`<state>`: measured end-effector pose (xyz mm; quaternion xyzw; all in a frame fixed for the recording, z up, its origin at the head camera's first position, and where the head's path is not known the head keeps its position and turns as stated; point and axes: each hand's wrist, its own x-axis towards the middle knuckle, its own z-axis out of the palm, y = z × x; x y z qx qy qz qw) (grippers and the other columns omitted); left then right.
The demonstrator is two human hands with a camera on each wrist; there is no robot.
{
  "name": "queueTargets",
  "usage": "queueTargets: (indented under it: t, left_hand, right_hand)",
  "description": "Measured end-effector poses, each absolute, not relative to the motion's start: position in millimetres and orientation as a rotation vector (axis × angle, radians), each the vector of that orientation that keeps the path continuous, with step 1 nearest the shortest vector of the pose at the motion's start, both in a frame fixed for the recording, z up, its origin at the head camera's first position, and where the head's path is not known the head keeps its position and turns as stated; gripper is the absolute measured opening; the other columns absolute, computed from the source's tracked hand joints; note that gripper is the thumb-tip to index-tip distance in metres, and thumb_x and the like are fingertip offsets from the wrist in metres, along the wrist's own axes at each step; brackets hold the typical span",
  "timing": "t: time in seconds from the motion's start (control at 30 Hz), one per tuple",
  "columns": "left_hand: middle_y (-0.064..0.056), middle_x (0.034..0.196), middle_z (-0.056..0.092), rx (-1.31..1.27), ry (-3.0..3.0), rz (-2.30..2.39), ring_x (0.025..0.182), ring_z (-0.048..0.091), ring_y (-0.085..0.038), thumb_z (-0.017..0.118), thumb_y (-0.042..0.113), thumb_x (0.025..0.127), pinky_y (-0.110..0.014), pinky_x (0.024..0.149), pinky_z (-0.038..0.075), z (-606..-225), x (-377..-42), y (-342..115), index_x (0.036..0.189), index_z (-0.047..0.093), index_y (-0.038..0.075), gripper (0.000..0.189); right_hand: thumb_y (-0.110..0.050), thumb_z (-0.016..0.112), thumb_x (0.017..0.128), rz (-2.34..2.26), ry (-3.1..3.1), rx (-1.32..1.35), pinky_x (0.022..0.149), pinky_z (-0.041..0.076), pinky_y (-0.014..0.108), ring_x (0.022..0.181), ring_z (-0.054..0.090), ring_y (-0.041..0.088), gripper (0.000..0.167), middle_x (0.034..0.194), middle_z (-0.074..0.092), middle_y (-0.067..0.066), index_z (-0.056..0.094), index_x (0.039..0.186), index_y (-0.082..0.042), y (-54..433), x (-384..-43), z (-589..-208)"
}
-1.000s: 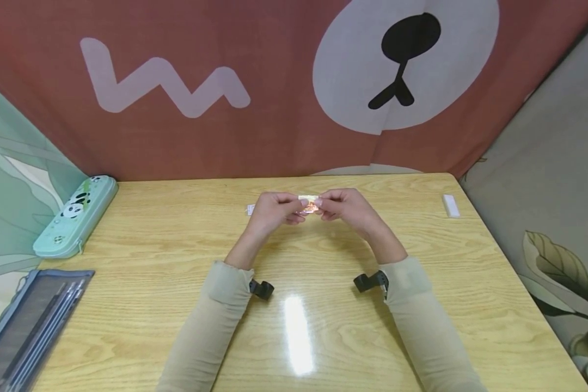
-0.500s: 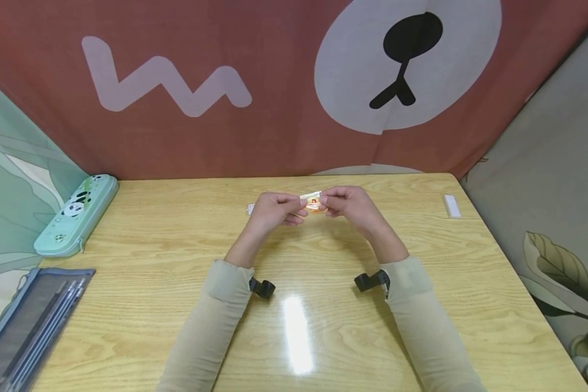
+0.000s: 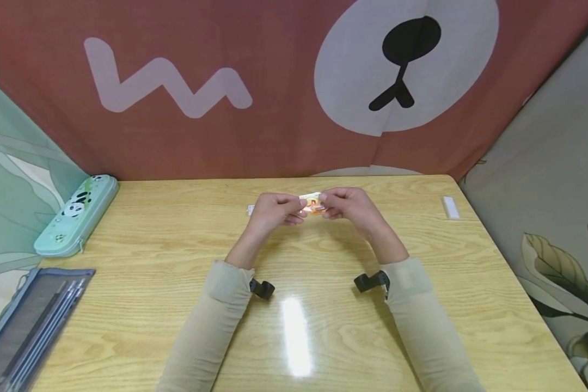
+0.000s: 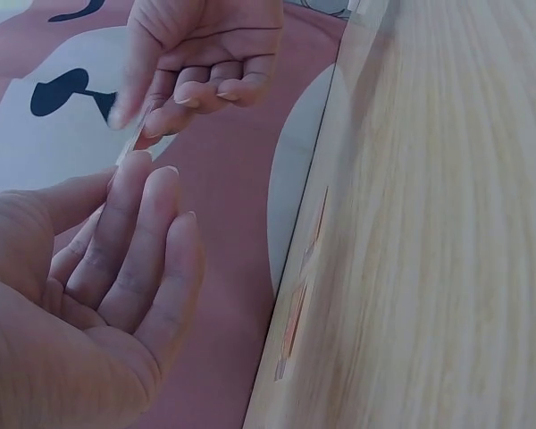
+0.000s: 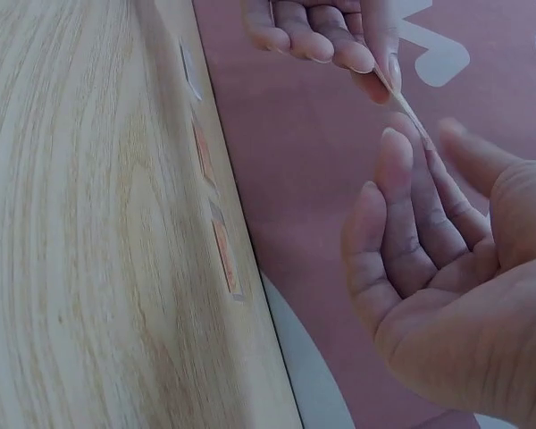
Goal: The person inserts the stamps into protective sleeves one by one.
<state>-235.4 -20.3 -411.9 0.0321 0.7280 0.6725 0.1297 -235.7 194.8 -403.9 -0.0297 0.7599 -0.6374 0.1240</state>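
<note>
A small, thin, shiny packet with orange print is held up between both hands, above the far part of the table. My left hand pinches its left end with thumb and fingers. At its right end, my right hand holds it, thumb on the near face and fingers behind. Seen edge-on in the left wrist view, the packet is a thin strip between the two hands. In the right wrist view the right thumb stands close beside the packet's edge.
Flat pieces with orange print lie along the table's far edge, mostly hidden behind the hands in the head view. A small white block lies at the far right. On the left are a mint pencil case and a mesh pouch with pencils.
The packet has tilted slightly between the fingers, showing more of its printed face. Its right end and the right hand have shifted slightly; the left hand has barely moved.
</note>
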Motion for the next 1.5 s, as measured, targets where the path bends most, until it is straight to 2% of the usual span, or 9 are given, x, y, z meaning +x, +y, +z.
queueTargets:
  t: [0.17, 0.37, 0.57, 0.83, 1.07, 1.17, 1.33, 1.5]
  left_hand:
    - [-0.016, 0.088, 0.079, 0.098, 2.115, 1.949, 0.067, 0.074, -0.012, 0.073, 0.018, 0.094, -0.05, 0.086, 0.063, -409.7, -234.9, -21.2, 0.109, 0.077, -0.001, 0.024]
    - [-0.018, 0.09, 0.078, 0.103, 2.099, 1.974, 0.067, 0.075, -0.012, 0.073, 0.016, 0.094, -0.052, 0.088, 0.062, -408.5, -236.0, -21.2, 0.11, 0.076, -0.002, 0.024]
    - [-0.013, 0.088, 0.079, 0.093, 2.058, 1.984, 0.068, 0.075, -0.012, 0.074, 0.015, 0.094, -0.05, 0.088, 0.062, -411.3, -233.4, -19.7, 0.112, 0.075, -0.001, 0.024]
    - [-0.013, 0.094, 0.079, 0.046, 2.06, 1.98, 0.068, 0.074, -0.012, 0.074, 0.018, 0.094, -0.046, 0.088, 0.063, -412.9, -232.1, -18.5, 0.113, 0.076, 0.004, 0.024]
    - [-0.019, 0.101, 0.077, 0.078, 2.041, 1.995, 0.069, 0.074, -0.012, 0.071, 0.014, 0.096, -0.052, 0.093, 0.06, -414.0, -234.7, -18.5, 0.115, 0.075, 0.001, 0.024]
    - [-0.019, 0.101, 0.077, 0.09, 2.023, 1.998, 0.07, 0.074, -0.013, 0.072, 0.015, 0.095, -0.053, 0.094, 0.059, -414.8, -234.4, -18.2, 0.115, 0.075, 0.001, 0.024]
    - [-0.015, 0.101, 0.078, 0.082, 2.025, 1.986, 0.078, 0.076, -0.021, 0.072, 0.017, 0.095, -0.052, 0.095, 0.059, -415.7, -232.7, -19.8, 0.115, 0.075, 0.004, 0.024]
    - [-0.014, 0.101, 0.078, 0.084, 2.028, 1.969, 0.079, 0.076, -0.02, 0.073, 0.018, 0.095, -0.051, 0.096, 0.059, -415.7, -233.7, -21.1, 0.116, 0.075, 0.003, 0.025]
  right_hand:
    - [-0.014, 0.066, 0.099, -1.852, 2.255, -0.078, 0.074, 0.062, 0.024, 0.07, 0.069, 0.007, 0.03, 0.087, 0.073, -0.005, 0.069, 0.118, 0.008, 191.5, -237.3, -401.9]
    - [-0.016, 0.067, 0.099, -1.821, 2.293, -0.078, 0.076, 0.063, 0.025, 0.071, 0.07, 0.007, 0.03, 0.091, 0.072, -0.004, 0.07, 0.118, 0.007, 192.1, -238.8, -399.4]
    - [-0.018, 0.065, 0.1, -1.806, 2.279, -0.034, 0.08, 0.063, 0.031, 0.071, 0.068, 0.007, 0.032, 0.091, 0.072, -0.005, 0.068, 0.122, 0.006, 198.6, -234.3, -401.9]
    - [-0.02, 0.064, 0.101, -1.789, 2.281, -0.014, 0.084, 0.063, 0.034, 0.076, 0.069, 0.012, 0.034, 0.1, 0.071, 0.004, 0.067, 0.125, 0.004, 203.8, -235.2, -402.5]
    - [-0.021, 0.062, 0.102, -1.802, 2.267, 0.021, 0.086, 0.063, 0.035, 0.08, 0.068, 0.013, 0.036, 0.094, 0.071, -0.006, 0.062, 0.132, 0.0, 215.2, -239.3, -405.4]
    - [-0.022, 0.06, 0.103, -1.757, 2.293, 0.045, 0.089, 0.062, 0.036, 0.085, 0.069, 0.015, 0.037, 0.1, 0.072, -0.003, 0.061, 0.134, -0.001, 227.6, -240.4, -407.8]
    - [-0.022, 0.06, 0.103, -1.644, 2.348, 0.093, 0.09, 0.061, 0.032, 0.086, 0.067, 0.012, 0.039, 0.108, 0.068, 0.003, 0.059, 0.135, 0.0, 251.1, -246.1, -417.1]
    - [-0.022, 0.061, 0.103, -1.563, 2.377, 0.159, 0.083, 0.059, 0.022, 0.081, 0.066, 0.005, 0.041, 0.1, 0.067, -0.005, 0.059, 0.136, 0.002, 267.7, -249.8, -424.6]
